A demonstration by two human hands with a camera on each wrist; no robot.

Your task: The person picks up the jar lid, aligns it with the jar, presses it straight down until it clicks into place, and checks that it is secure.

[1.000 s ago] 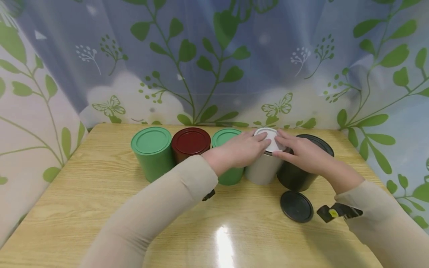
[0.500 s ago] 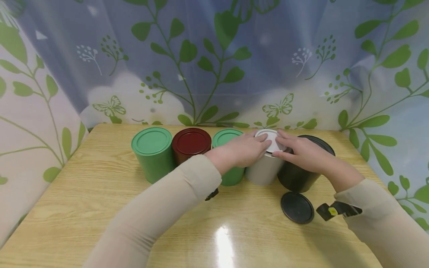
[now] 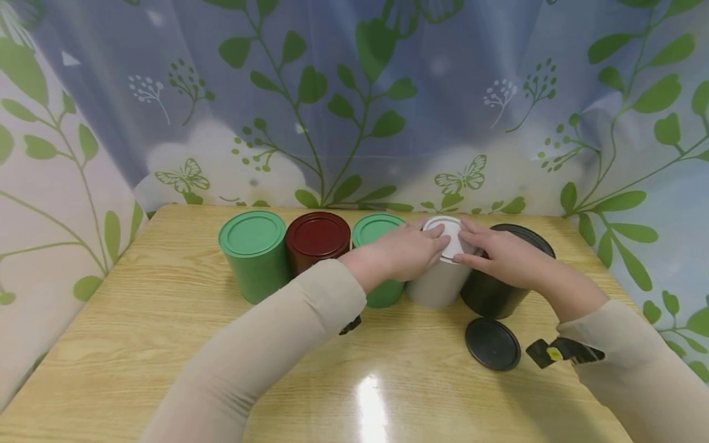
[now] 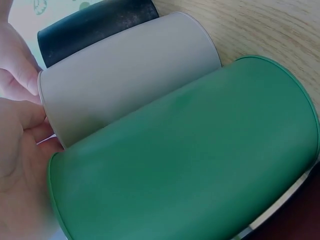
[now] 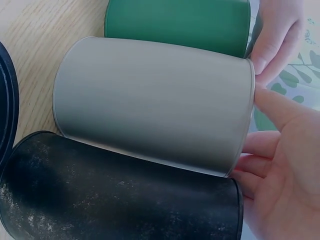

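A light grey can (image 3: 437, 287) with a white lid (image 3: 452, 247) stands in a row of cans at the back of the table. My left hand (image 3: 408, 251) lies over the lid's left side, its extended fingers pressing on top. From the right, my right hand (image 3: 506, 257) touches the same lid, with fingers on top and thumb at the front rim. In both wrist views the fingers sit at the lid end of the grey can (image 5: 155, 105), none wrapped round its body. To its right stands a black can (image 3: 493, 294), its top partly hidden by my right hand.
Left of the grey can stand a green can (image 3: 382, 296), a dark red can (image 3: 318, 237) and another green can (image 3: 256, 271). A round black lid (image 3: 492, 344) lies on the wooden table (image 3: 138, 344) before the black can. A patterned curtain (image 3: 354, 141) hangs behind.
The dark gap beneath the white lid's front edge has closed, and the lid now sits flush on the grey can. Both hands stay at the lid, barely shifted.
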